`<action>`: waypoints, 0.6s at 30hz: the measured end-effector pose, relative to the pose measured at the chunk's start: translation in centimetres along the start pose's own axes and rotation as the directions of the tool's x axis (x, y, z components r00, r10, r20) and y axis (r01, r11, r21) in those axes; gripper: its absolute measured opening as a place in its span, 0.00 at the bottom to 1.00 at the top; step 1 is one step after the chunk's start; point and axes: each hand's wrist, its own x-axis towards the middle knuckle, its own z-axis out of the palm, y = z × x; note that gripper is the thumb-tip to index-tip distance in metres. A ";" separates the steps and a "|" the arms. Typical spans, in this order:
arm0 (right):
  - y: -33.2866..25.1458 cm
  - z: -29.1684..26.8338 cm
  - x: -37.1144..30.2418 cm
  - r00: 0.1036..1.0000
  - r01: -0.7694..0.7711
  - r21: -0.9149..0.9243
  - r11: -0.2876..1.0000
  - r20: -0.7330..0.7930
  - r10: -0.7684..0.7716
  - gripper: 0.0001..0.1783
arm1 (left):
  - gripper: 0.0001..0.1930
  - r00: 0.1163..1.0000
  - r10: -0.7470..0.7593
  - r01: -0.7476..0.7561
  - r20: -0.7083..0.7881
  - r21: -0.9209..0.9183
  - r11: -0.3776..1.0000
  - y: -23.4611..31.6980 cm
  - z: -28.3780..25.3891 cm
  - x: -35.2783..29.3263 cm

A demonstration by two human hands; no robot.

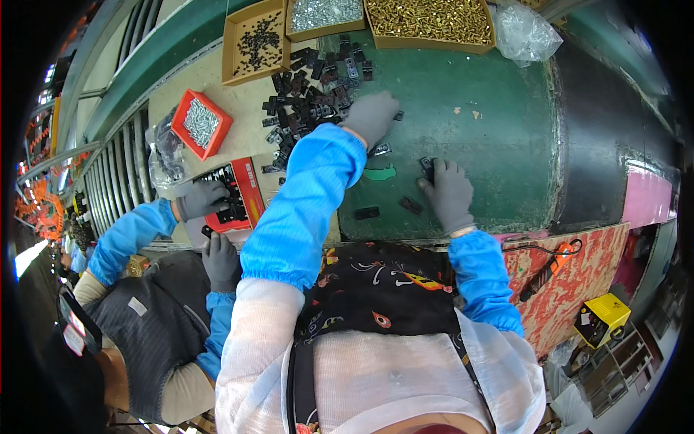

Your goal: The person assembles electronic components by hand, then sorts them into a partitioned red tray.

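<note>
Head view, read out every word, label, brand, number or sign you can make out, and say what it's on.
None is clear enough to quote.
Red box: pale print, too small to read.
Yellow-and-black box: markings, too small to read.
White patch on the co-worker's dark vest: nothing legible.

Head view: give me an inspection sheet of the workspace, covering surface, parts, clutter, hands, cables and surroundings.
Surface: green tabletop, scuffed.
Parts: small dark parts heaped left of centre; several loose near the hands.
Clutter: open cardboard boxes of small hardware at the far edge; crumpled clear bag beside them.
Left hand: grey-gloved, beside the heap; grip unclear.
Right hand: grey-gloved, at one loose part; grip unclear.
Cables: dark cord near an orange-and-black tool.
Surroundings: co-worker at left; yellow box lower right.
</note>
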 end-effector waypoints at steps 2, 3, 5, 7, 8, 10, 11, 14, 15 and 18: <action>0.6 1.6 -0.6 1.000 0.014 0.031 0.999 -0.027 -0.013 0.16 | 0.08 0.998 0.053 -0.054 0.027 0.022 0.998 1.5 0.4 1.9; 0.9 2.2 -0.7 0.998 0.023 0.073 0.997 -0.053 -0.020 0.16 | 0.08 0.996 0.085 -0.085 0.039 0.003 0.996 2.5 0.8 2.3; 0.8 2.3 -1.4 0.997 0.047 0.114 0.992 -0.067 -0.040 0.16 | 0.08 0.989 0.121 -0.120 0.081 -0.023 0.993 3.9 2.2 2.4; 1.2 2.5 -2.4 0.995 0.073 0.154 0.985 -0.080 -0.061 0.16 | 0.08 0.981 0.104 -0.091 0.167 -0.080 0.993 5.9 2.3 1.7; 1.4 2.6 -2.9 0.991 0.071 0.206 0.976 -0.130 -0.045 0.16 | 0.08 0.973 0.067 -0.040 0.220 -0.124 0.992 7.0 1.7 1.0; 1.5 3.2 -3.3 0.976 0.102 0.303 0.947 -0.215 -0.036 0.13 | 0.08 0.980 -0.132 0.151 0.147 -0.127 0.980 8.2 3.0 0.0; 1.2 3.0 -3.4 0.974 0.137 0.303 0.943 -0.215 -0.072 0.13 | 0.08 0.986 -0.143 0.154 0.089 -0.126 0.980 8.3 3.6 -0.7; 1.1 2.6 -3.0 0.985 0.071 0.309 0.948 -0.172 -0.018 0.13 | 0.09 0.991 -0.133 0.131 -0.023 -0.070 0.989 8.4 4.1 -1.8; 1.1 2.7 -2.9 0.984 0.104 0.308 0.946 -0.170 -0.052 0.13 | 0.10 0.995 -0.083 0.082 -0.061 -0.012 0.997 8.1 4.0 -2.5; 2.1 3.2 -2.6 0.987 0.128 0.278 0.952 -0.128 -0.095 0.14 | 0.14 0.975 -0.014 -0.009 -0.222 -0.102 0.995 7.9 0.1 -5.3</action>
